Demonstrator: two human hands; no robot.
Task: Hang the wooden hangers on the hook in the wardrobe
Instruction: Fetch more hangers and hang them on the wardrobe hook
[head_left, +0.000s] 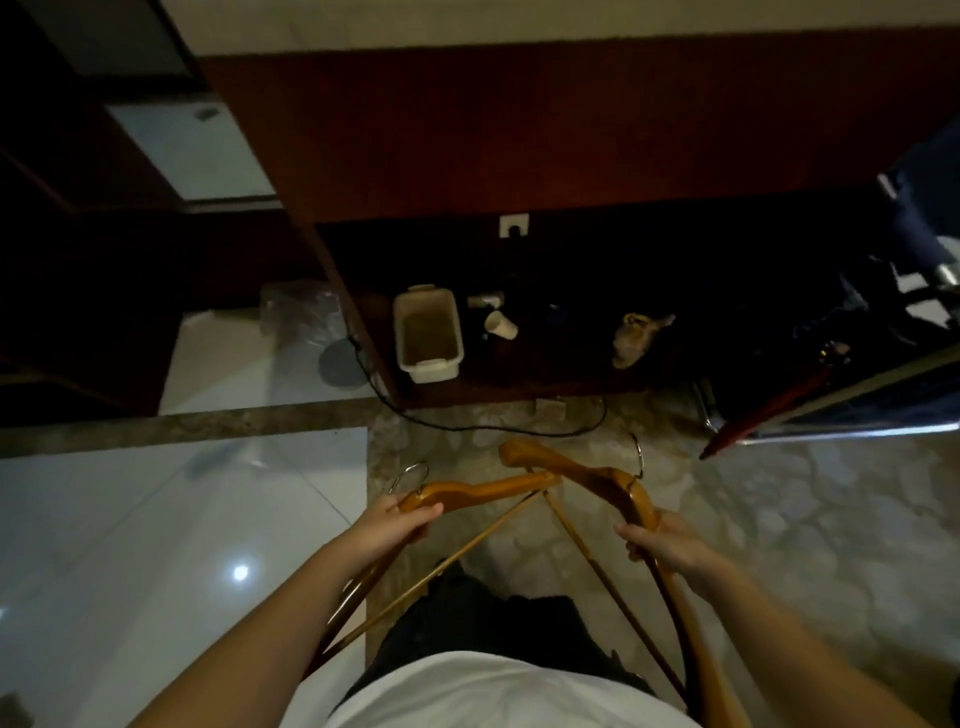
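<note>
— What's in each hand?
— The left hand (397, 522) is closed around one wooden hanger (483, 491) near its metal hook (410, 475); the right hand (657, 540) is wrapped round a second wooden hanger (587, 475).
— Where are they held?
— Low in front of the person, tips crossing above the marbled floor (779, 519), before the dark wardrobe (519, 130) with a white plastic tub (428, 332) inside.

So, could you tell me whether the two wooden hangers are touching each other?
Cannot tell. In the head view the left hanger and the right hanger overlap at their tips, but that could be contact or one simply passing in front.
</note>
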